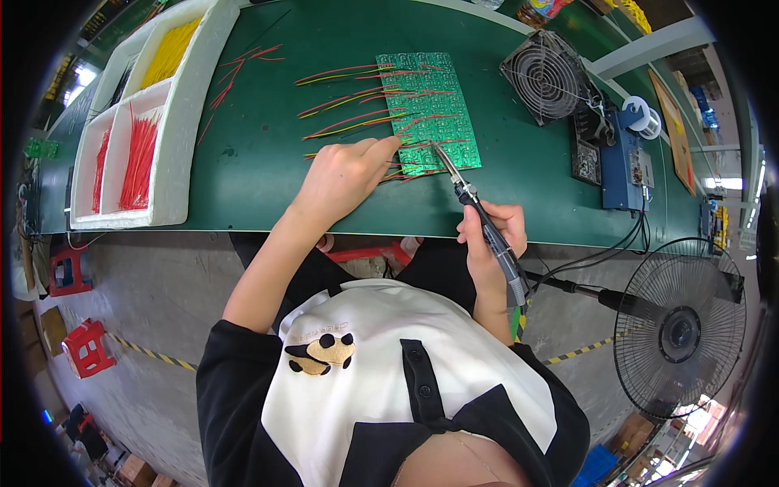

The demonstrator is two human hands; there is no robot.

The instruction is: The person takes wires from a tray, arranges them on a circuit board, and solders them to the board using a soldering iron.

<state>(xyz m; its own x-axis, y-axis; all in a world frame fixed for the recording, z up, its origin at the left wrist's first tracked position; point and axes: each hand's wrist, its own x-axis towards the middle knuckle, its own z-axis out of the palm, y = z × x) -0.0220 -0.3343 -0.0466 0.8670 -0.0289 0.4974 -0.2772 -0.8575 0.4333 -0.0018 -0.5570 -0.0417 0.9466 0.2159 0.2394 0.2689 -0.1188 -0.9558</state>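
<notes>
A green circuit-board panel (445, 93) lies on the table, with red, yellow and dark wires (345, 104) running out from its left side. At the panel's lower left edge, my left hand (345, 177) has its thumb and fingers pinched together on a thin red wire (415, 145), mostly hidden by the fingertips. My right hand (482, 272) is wrapped round the grip of a soldering iron (466, 191). The iron slants up and left, its metal tip at the panel close to that wire; whether it touches cannot be made out.
A white foam tray (172, 154) with red and yellow wires stands at the left. Loose red wire pieces (235, 69) lie beside it. At the right are a square fan (545, 77), a blue soldering station (621, 162) and a solder spool (643, 118). A pedestal fan (680, 331) stands off the table's edge.
</notes>
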